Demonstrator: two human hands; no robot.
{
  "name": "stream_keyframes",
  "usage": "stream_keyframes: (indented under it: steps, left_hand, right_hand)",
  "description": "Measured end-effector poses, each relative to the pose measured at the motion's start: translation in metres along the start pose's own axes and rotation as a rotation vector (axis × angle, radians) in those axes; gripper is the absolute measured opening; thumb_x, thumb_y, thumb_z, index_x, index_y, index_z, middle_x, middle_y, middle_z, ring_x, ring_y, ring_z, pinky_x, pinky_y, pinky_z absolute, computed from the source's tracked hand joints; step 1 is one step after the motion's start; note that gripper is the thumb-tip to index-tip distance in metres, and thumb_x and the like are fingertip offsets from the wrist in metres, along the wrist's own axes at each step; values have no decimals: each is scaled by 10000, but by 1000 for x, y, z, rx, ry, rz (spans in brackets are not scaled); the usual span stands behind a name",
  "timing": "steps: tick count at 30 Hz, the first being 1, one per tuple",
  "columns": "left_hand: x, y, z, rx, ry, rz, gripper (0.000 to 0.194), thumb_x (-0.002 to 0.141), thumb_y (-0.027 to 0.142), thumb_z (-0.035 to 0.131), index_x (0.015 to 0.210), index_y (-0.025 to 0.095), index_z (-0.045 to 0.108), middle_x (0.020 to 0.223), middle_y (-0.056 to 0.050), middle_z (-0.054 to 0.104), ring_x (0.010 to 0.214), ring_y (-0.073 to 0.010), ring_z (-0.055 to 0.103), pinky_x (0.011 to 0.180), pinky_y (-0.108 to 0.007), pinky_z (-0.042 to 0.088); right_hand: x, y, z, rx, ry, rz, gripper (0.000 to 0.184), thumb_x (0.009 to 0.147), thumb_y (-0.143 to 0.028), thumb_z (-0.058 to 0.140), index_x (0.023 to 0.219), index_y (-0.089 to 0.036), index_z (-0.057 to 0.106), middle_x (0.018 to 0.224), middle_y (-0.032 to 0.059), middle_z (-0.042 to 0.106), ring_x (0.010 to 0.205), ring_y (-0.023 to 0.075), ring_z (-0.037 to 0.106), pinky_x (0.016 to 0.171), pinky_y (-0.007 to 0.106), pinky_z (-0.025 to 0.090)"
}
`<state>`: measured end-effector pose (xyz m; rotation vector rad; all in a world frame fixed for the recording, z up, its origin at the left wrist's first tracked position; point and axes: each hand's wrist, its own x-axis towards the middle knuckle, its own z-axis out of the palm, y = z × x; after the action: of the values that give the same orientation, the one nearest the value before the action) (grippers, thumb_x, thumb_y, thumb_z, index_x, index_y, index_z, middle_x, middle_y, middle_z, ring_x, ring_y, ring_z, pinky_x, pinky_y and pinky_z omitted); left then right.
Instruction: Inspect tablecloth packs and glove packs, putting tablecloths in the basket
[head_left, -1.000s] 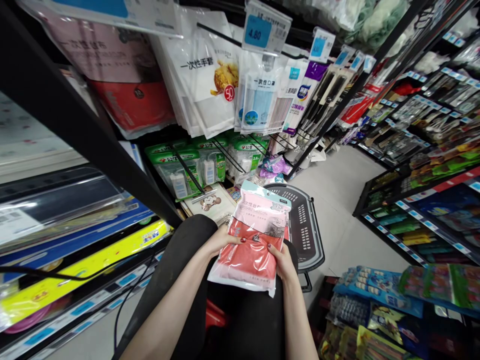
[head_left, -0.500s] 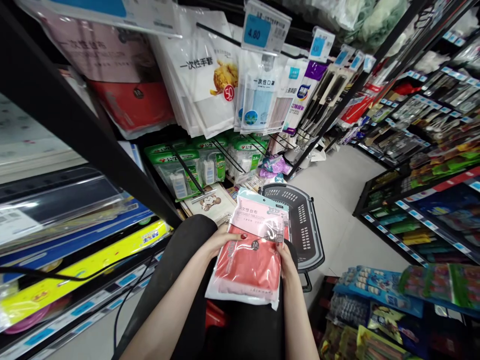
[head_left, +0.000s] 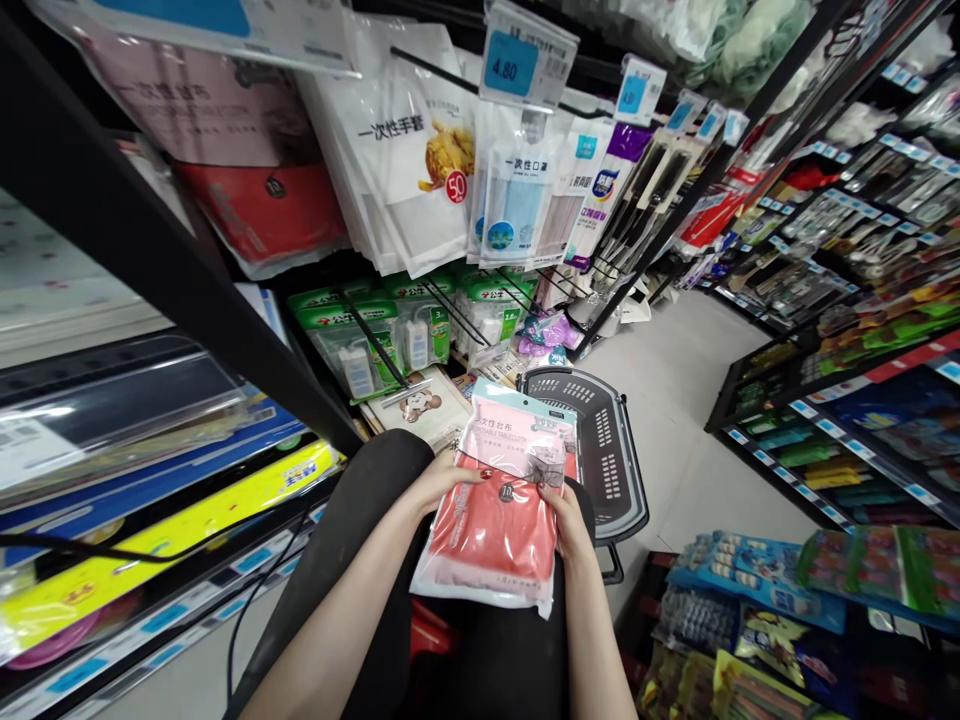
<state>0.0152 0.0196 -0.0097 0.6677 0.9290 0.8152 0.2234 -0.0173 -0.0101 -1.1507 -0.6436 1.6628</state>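
Tablecloth packet (head_left: 499, 535), pink above and red below in clear film, is held in both hands in front of the person's lap, face up, with its pale blue header pointing away. The left hand (head_left: 439, 486) grips its left edge and the right hand (head_left: 571, 522) its right edge; each thumb presses on the front, and the fingers underneath are mostly hidden. Whether the lower edge touches the dark-clad legs (head_left: 360, 530) cannot be told.

To hold it well, even, light pressure from both thumbs should be enough: the film looks slick and the contents soft, so a hard pinch would probably crease the front or make the pack bow. Gripping at the sides, about midway along, seems sound, since it leaves most of the printing uncovered. Shine lies across the red part; a slight tilt would likely shift it off the lettering. Level wrists should stop one corner from sagging.

Just beyond the packet is a grey basket (head_left: 636, 490), partly behind it, so a raised or swung header could catch the rim. A similar pink-and-red pack (head_left: 262, 215) hangs at upper left, beside white glove packets (head_left: 420, 200), handy for comparing the print.
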Motion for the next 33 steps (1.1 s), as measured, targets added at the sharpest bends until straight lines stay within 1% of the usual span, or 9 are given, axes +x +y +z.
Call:
stream_keyframes:
  steps: [3, 7, 13, 17, 20, 25, 28, 30, 33]
  left_hand:
    - [1, 0, 0, 12, -9, 11, 308, 501, 141, 718, 799, 92, 654, 655, -64, 680, 632, -224, 632, 647, -342, 480]
    - [1, -1, 0, 13, -18, 24, 314, 508, 146, 719, 809, 92, 652, 682, -71, 683, 662, -232, 634, 658, -347, 486]
    - [1, 0, 0, 8, -19, 15, 317, 496, 147, 729, 800, 87, 664, 647, -65, 678, 638, -227, 635, 662, -352, 485]
    - [0, 1, 2, 1, -32, 10, 296, 492, 128, 727, 780, 89, 669, 603, -52, 670, 613, -224, 631, 654, -351, 483]
    - [-1, 2, 2, -9, -45, 12, 301, 497, 120, 725, 790, 85, 666, 619, -57, 675, 603, -218, 629, 656, -352, 483]
    - [-3, 3, 0, -34, -55, 9, 414, 499, 102, 722, 904, 102, 639, 731, -69, 688, 654, -213, 636, 665, -324, 484]
    - [-5, 5, 0, -125, -65, -15, 423, 530, 119, 710, 944, 117, 622, 749, -67, 688, 618, -196, 632, 624, -308, 488]
    - [-6, 7, 2, -176, -35, -17, 380, 564, 160, 704, 932, 115, 623, 737, -67, 687, 597, -187, 628, 613, -304, 488]
    - [-7, 9, 4, -175, 28, -23, 357, 576, 199, 710, 910, 106, 626, 721, -69, 688, 586, -183, 626, 620, -303, 487]
  right_hand:
    - [0, 0, 1, -5, -20, -7, 220, 628, -284, 688, 812, -178, 629, 785, 31, 683, 709, 210, 623, 715, 335, 451]
    - [0, -1, 1, -38, -9, -17, 215, 628, -291, 686, 802, -178, 629, 783, 37, 686, 707, 215, 621, 698, 334, 454]
    - [1, -1, 1, -54, -17, -18, 222, 621, -303, 693, 795, -179, 629, 762, 39, 685, 735, 226, 619, 682, 331, 452]
    - [1, 0, 2, -67, -8, -37, 230, 615, -309, 699, 795, -182, 632, 772, 36, 685, 707, 216, 616, 683, 328, 446]
    - [1, 0, 2, -68, -1, -40, 236, 608, -307, 703, 796, -182, 633, 762, 28, 683, 675, 203, 612, 675, 320, 445]
    - [1, -1, -4, 13, -55, 22, 220, 600, -288, 710, 782, -188, 637, 726, 10, 671, 629, 173, 600, 623, 283, 448]
    - [1, 2, -10, 114, -32, 82, 244, 547, -312, 742, 739, -200, 639, 683, -10, 664, 595, 155, 591, 599, 267, 453]
    - [2, 4, -12, 160, -2, 95, 279, 535, -360, 743, 744, -208, 639, 719, -3, 673, 626, 168, 601, 618, 283, 464]
    - [4, 7, -9, 151, 15, 83, 326, 568, -423, 712, 800, -208, 634, 837, 26, 680, 732, 208, 618, 669, 323, 473]
